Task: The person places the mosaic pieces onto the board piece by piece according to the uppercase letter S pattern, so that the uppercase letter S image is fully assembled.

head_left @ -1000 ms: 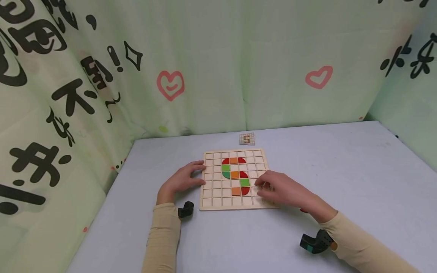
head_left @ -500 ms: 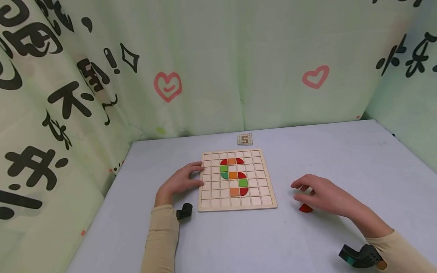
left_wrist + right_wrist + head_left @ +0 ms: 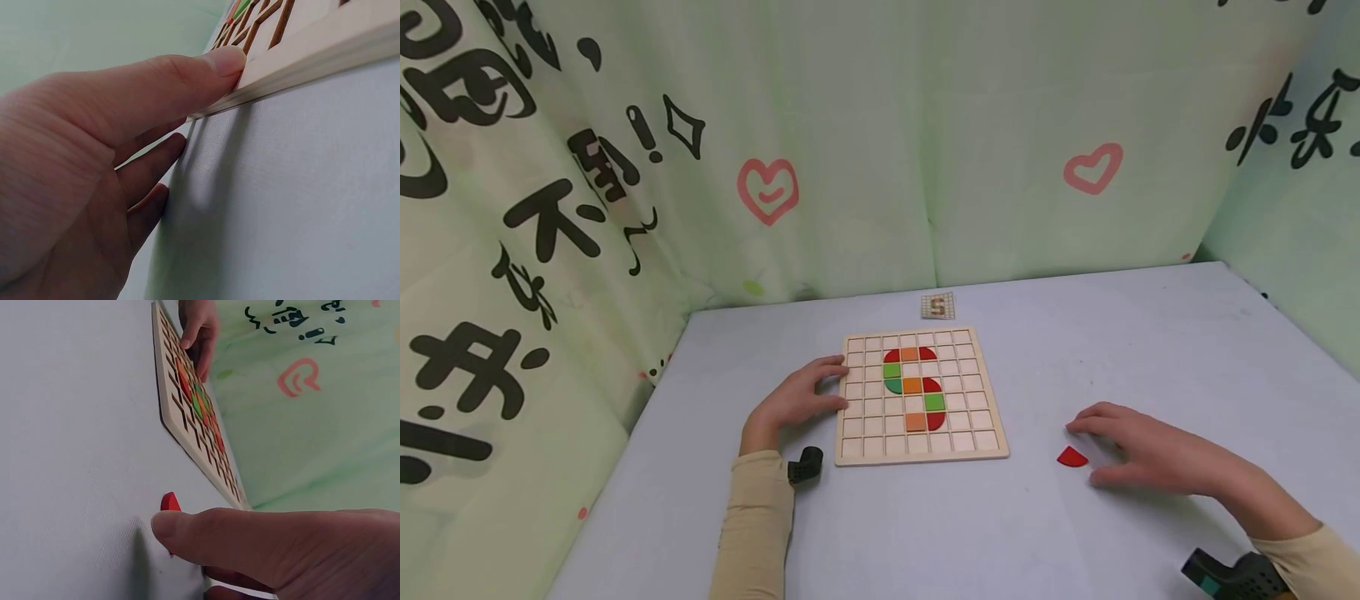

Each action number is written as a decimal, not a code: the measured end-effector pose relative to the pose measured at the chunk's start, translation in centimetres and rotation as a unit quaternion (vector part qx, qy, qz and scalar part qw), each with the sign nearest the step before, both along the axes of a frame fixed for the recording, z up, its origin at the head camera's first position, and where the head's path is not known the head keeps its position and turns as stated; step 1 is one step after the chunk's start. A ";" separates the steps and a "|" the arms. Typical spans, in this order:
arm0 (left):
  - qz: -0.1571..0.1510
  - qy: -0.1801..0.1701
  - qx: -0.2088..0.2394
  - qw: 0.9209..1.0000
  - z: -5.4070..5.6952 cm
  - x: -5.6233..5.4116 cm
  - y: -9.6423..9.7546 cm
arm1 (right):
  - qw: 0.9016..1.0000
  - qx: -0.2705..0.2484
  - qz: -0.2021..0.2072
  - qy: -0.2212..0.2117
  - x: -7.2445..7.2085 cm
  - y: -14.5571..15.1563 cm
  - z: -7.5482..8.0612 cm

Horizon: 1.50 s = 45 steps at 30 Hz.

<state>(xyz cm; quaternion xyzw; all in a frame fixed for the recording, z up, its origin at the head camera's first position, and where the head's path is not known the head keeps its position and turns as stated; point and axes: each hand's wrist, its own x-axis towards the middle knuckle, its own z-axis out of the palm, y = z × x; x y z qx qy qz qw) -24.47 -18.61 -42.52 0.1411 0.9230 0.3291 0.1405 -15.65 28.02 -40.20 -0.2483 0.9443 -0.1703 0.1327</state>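
Observation:
A wooden grid board (image 3: 865,450) lies mid-table, with red, orange and green pieces set in its squares in a curving line. My left hand (image 3: 797,398) rests at the board's left edge, thumb and fingertips touching the frame; the left wrist view shows the thumb (image 3: 181,81) on the rim. Right of the board, a red quarter-circle piece (image 3: 1072,457) lies on the cloth. My right hand (image 3: 1157,454) is just to the right of that piece, thumb and fingers spread apart and holding nothing. In the right wrist view the thumb (image 3: 206,534) partly hides the red piece (image 3: 170,501).
A small card (image 3: 937,306) printed with a grid pattern lies behind the board, near the table's back edge. A white cloth covers the table (image 3: 970,533). Pale green curtains (image 3: 865,100) with dark lettering and hearts stand along the back and sides.
My right hand has moved off the board's right side, out to the right and towards me, beside the red piece, and its fingers have spread. The left hand stays at the board's edge.

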 end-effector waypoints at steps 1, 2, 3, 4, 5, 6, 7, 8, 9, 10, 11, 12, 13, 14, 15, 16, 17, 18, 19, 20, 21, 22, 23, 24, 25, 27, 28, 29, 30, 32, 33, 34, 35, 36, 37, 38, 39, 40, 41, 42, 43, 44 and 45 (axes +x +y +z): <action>0.000 0.001 0.001 1.000 0.0 0.0 0.0 | 1.000 0.002 0.005 0.000 -0.1 -0.1 -0.1; -0.001 0.001 0.001 1.000 0.1 0.0 0.0 | 1.000 -0.001 0.010 0.001 -0.1 -0.2 -0.1; -0.003 0.003 0.001 1.000 0.1 0.0 0.0 | 1.000 -0.005 0.019 0.005 -0.1 -0.3 -0.1; -0.004 0.003 0.001 1.000 0.1 0.0 0.0 | 1.000 -0.009 0.027 0.011 -0.1 -0.4 -0.2; -0.005 0.004 0.001 1.000 0.1 0.0 0.0 | 0.999 -0.012 0.031 0.016 -0.2 -0.5 -0.2; -0.005 0.004 0.001 1.000 0.1 0.0 0.0 | 0.999 -0.017 0.039 0.020 -0.2 -0.6 -0.3; -0.006 0.004 0.001 1.000 0.1 0.0 0.0 | 0.998 -0.021 0.045 0.025 -0.2 -0.8 -0.3; -0.006 0.004 0.001 1.000 0.1 0.0 0.0 | 0.998 -0.025 0.048 0.027 -0.3 -0.9 -0.3; -0.006 0.003 0.001 1.000 0.1 0.0 0.0 | 0.998 -0.027 0.048 0.029 -0.3 -1.0 -0.3; -0.005 0.003 0.002 1.000 0.1 0.0 0.0 | 0.998 -0.030 0.049 0.028 -0.4 -1.1 -0.3; -0.005 0.002 0.001 1.000 0.2 0.0 0.0 | 0.998 -0.033 0.050 0.027 -0.4 -1.3 -0.3; -0.004 0.002 0.002 1.000 0.2 0.0 0.0 | 0.998 -0.036 0.050 0.024 -0.5 -1.5 -0.4; -0.003 0.001 0.002 1.000 0.2 0.1 0.0 | 0.998 -0.039 0.048 0.022 -0.6 -1.7 -0.4; -0.003 0.000 0.002 1.000 0.2 0.1 0.0 | 0.998 -0.043 0.047 0.020 -0.6 -1.8 -0.4; -0.002 -0.001 0.002 1.000 0.2 0.1 0.0 | 0.998 -0.046 0.046 0.017 -0.7 -1.9 -0.5; -0.002 -0.002 0.002 1.000 0.2 0.1 0.0 | 0.998 -0.048 0.046 0.016 -0.8 -2.1 -0.5; -0.001 -0.002 0.001 1.000 0.3 0.1 0.1 | 0.998 -0.050 0.043 0.016 -0.8 -2.2 -0.5; 0.000 -0.003 0.001 1.000 0.3 0.1 0.1 | 0.998 -0.053 0.041 0.015 -0.9 -2.3 -0.5; 0.000 -0.003 0.001 1.000 0.3 0.1 0.1 | 0.997 -0.057 0.040 0.019 -0.9 -2.3 -0.5; 0.000 -0.003 0.000 1.000 0.3 0.1 0.1 | 0.997 -0.061 0.041 0.025 -0.9 -2.4 -0.5; 0.000 -0.003 -0.001 1.000 0.4 0.1 0.1 | 0.997 -0.063 0.039 0.029 -1.0 -2.5 -0.5; 0.000 -0.002 -0.001 1.000 0.4 0.1 0.1 | 0.997 -0.066 0.036 0.034 -1.0 -2.5 -0.5; 0.001 -0.002 -0.001 1.000 0.4 0.1 0.1 | 0.996 -0.070 0.033 0.039 -1.0 -2.6 -0.5; 0.001 -0.002 -0.002 1.000 0.4 0.1 0.1 | 0.996 -0.073 0.029 0.045 -1.1 -2.7 -0.5; 0.001 -0.002 -0.002 1.000 0.4 0.1 0.1 | 0.995 -0.076 0.025 0.051 -1.1 -2.7 -0.5; 0.002 -0.002 -0.002 1.000 0.3 0.0 0.1 | 0.995 -0.078 0.015 0.054 -1.1 -2.8 -0.4; 0.002 -0.003 -0.002 1.000 0.3 0.0 0.1 | 0.995 -0.080 0.012 0.055 -1.1 -2.9 -0.3; 0.002 -0.003 -0.001 1.000 0.3 0.0 0.1 | 0.995 -0.081 0.009 0.055 -1.1 -2.9 -0.3; 0.001 -0.004 -0.001 1.000 0.3 0.0 0.1 | 0.995 -0.082 0.007 0.054 -1.1 -2.9 -0.3; 0.000 -0.004 -0.001 1.000 0.3 0.1 0.1 | 0.995 -0.083 0.003 0.051 -1.1 -2.9 -0.3; 0.000 -0.004 0.001 1.000 0.3 0.1 0.1 | 0.995 -0.082 0.000 0.049 -1.1 -3.0 -0.3; 0.000 -0.004 0.001 1.000 0.3 0.1 0.1 | 0.995 -0.082 -0.002 0.048 -1.2 -3.0 -0.4; -0.001 -0.004 0.001 1.000 0.3 0.1 0.1 | 0.996 -0.081 -0.007 0.045 -1.2 -3.0 -0.4; -0.001 -0.003 0.001 1.000 0.2 0.1 0.1 | 0.996 -0.081 -0.010 0.043 -1.3 -3.0 -0.5; -0.002 -0.003 0.001 1.000 0.2 0.1 0.1 | 0.996 -0.081 -0.014 0.041 -1.3 -3.0 -0.6; -0.003 -0.003 0.001 1.000 0.1 0.1 0.1 | 0.996 -0.082 -0.018 0.041 -1.3 -3.1 -0.7; -0.004 -0.003 0.001 1.000 0.1 0.1 0.1 | 0.995 -0.083 -0.022 0.041 -1.3 -3.1 -0.7; -0.006 -0.001 0.000 1.000 0.0 0.1 0.1 | 0.995 -0.086 -0.026 0.041 -1.3 -3.1 -0.8; -0.009 0.001 0.000 1.000 0.0 0.1 0.0 | 0.995 -0.087 -0.029 0.040 -1.3 -3.1 -0.8; -0.011 0.002 0.000 1.000 0.1 0.0 0.0 | 0.995 -0.089 -0.030 0.041 -1.3 -3.1 -0.7; -0.013 0.004 0.000 1.000 0.1 0.0 -0.1 | 0.995 -0.091 -0.032 0.041 -1.3 -3.1 -0.7; -0.016 0.005 -0.001 1.000 0.1 0.0 -0.1 | 0.995 -0.091 -0.032 0.038 -1.3 -3.1 -0.7; -0.017 0.007 -0.002 1.000 0.1 0.0 -0.2 | 0.995 -0.092 -0.031 0.034 -1.3 -3.2 -0.6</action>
